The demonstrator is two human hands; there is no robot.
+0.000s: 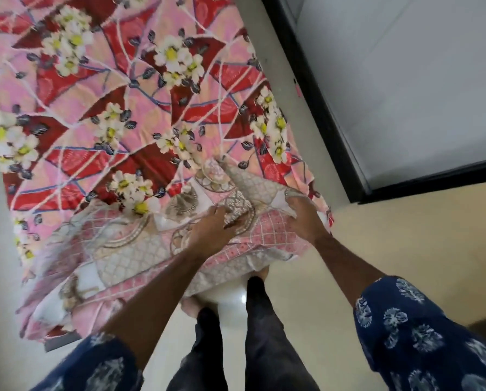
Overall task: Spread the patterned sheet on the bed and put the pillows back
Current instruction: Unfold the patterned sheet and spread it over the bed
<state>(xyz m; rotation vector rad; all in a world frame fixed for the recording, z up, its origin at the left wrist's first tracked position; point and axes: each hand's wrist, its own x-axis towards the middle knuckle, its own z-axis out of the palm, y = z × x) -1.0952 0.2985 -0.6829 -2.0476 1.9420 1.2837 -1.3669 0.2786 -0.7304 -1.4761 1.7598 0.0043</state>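
The left hand (212, 230) lies palm down on a pale pink-and-beige patterned cloth (140, 258), fingers (222, 214) curled over a raised fold of it, so it is closed on the fabric. The right hand (303, 218) sits just beside it toward the bed's right corner, fingers bent and pinching the same cloth where a white patch of its underside turns up. Both forearms reach forward from dark blue sleeves (422, 334) printed with white motifs.

The pale cloth is bunched along the near edge of the bed, rumpled and partly folded back on itself; its lower part hangs over that edge toward the floor. It carries lattice squares, scalloped circles and pink check panels. Whether it is a sheet or a pillow cover cannot be told from this view.

Under and beyond it, a red-and-pink floral sheet (128, 103) covers the bed up to the far end of the view, lying mostly flat with slight creases, its white-and-yellow flowers and dark leaves set among red triangles. Its right border falls over the bed's right edge.

Below the hands, dark trouser legs (264, 328) stand on a glossy cream floor (335, 320), close against the near edge. To the right a black-framed panel (315, 88) meets the wall.
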